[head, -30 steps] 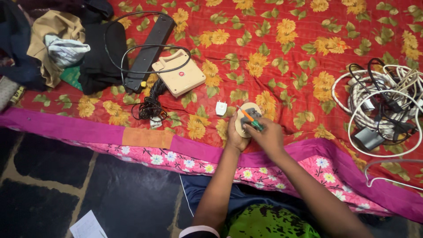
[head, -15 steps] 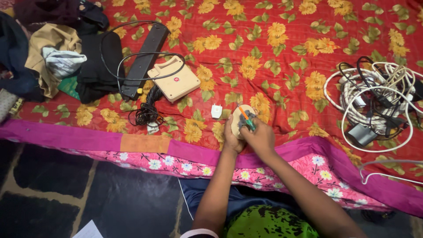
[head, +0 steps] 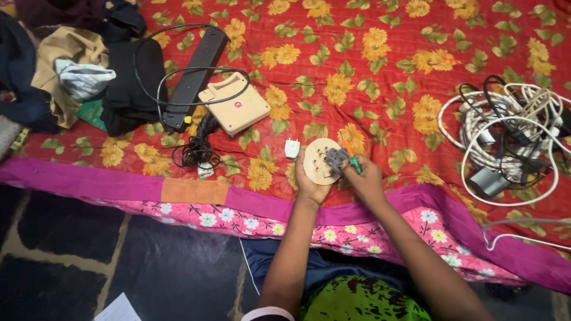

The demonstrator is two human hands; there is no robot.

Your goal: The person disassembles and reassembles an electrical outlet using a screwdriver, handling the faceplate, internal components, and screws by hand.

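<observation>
Near the front edge of the bed (head: 416, 35), over its red flowered cover, both hands meet at one small work-piece. Left hand (head: 310, 185): grip closed from below around a round, cream-coloured socket plate (head: 317, 161), held with its holed face turned up toward the camera and tilted slightly away. Right hand (head: 364, 181): grip closed on a small screwdriver (head: 350, 156) with an orange and green handle, and apparently also steadying a grey plug-like part (head: 336, 159) that lies on the right half of the plate; whether the grey part is seated in the plate or only resting on it cannot be told.

Key relation: the plate lies just left of the right hand's grip and touching it. The screwdriver's long axis runs roughly from upper left to lower right; its tip is hidden. Both hands are equally close to the plate; the left carries it, the right works on it.

Surroundings: a small white adapter (head: 291, 148) lies just left of the plate on the cover; a beige box (head: 234, 107) and a black power strip (head: 195, 77) sit farther left, and a tangle of white and black cables (head: 511, 131) lies well apart to the right.
</observation>
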